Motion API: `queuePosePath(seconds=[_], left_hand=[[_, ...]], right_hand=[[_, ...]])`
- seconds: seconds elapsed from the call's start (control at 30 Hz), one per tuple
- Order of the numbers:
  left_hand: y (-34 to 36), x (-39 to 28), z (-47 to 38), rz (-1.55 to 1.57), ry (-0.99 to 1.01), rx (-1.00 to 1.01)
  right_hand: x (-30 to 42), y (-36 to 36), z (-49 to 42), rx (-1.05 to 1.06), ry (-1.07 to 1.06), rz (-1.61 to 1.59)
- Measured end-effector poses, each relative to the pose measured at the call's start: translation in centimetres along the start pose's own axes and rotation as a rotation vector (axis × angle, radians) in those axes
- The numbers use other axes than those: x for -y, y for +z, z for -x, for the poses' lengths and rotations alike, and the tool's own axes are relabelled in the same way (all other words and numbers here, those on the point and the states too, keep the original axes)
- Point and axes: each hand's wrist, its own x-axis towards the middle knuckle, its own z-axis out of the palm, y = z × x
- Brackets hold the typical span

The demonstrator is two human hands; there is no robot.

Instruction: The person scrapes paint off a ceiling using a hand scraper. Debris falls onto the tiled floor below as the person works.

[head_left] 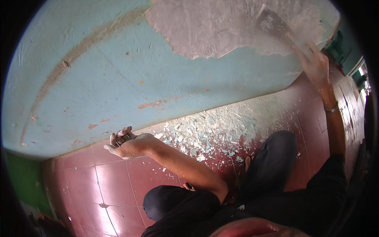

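My right hand point(315, 62) is raised at the upper right and grips a broad-bladed scraper point(274, 23), blurred, whose blade lies over the wall's bare patch. That patch point(204, 29) is greyish plaster with a ragged lower edge. Around and below it the wall carries light blue paint point(165, 80). Dust-covered and palm up, my left hand point(125, 143) hangs low near the wall's foot with its fingers loosely curled and nothing in them. Whether it touches the wall, I cannot tell.
White and light blue paint flakes point(204, 133) and dust lie along the wall's base on the red tiled floor point(112, 174). My bent knees point(271, 160) are close to the debris. A green wall point(23, 180) meets the blue one at the left.
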Motion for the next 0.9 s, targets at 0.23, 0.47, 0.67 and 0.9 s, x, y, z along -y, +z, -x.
queuePosePath(seconds=[0.23, 0.47, 0.67, 0.9], left_hand=[[0.6, -0.3, 0.7, 0.017, 0.022, 0.017], [1.0, 0.6, 2.0, 0.069, -0.030, 0.086], [1.5, 2.1, 4.1, -0.211, -0.048, 0.745], [1.8, 6.9, 15.1, -0.102, -0.609, 1.225]], right_hand=[[5.2, 3.5, -7.8, -0.076, -0.363, -0.087], [14.8, 2.3, -10.8, -0.007, -0.305, -0.360], [18.7, 0.1, -3.6, 0.019, 0.399, -0.691], [25.8, 5.1, 0.5, -0.019, 0.580, -0.615]])
